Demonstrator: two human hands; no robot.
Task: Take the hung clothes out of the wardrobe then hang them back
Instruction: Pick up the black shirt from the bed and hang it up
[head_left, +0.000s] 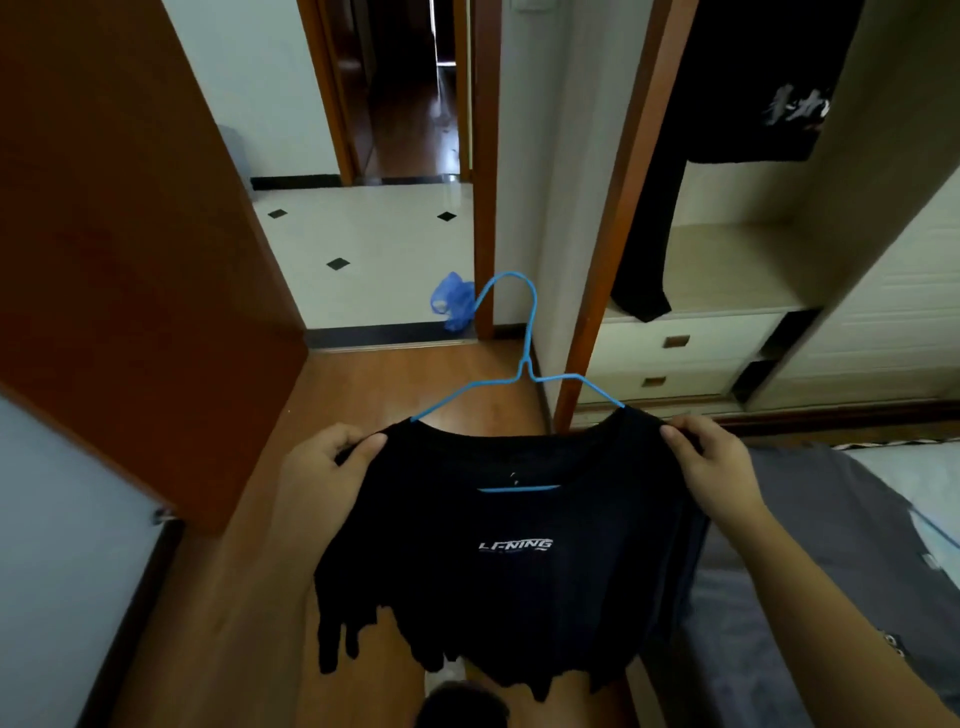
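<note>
A blue plastic bag (453, 301) lies on the tiled floor (363, 244) beside the door frame (484, 208)

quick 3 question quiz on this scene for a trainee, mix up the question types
1. True or false: the black t-shirt is on the blue hanger.
2. Where do the left hand and right hand grip the shirt? A) hem B) shoulders C) hanger hook
3. Fill in: another dark garment hangs inside the open ____.
Key: 1 true; 2 B; 3 wardrobe.
</note>
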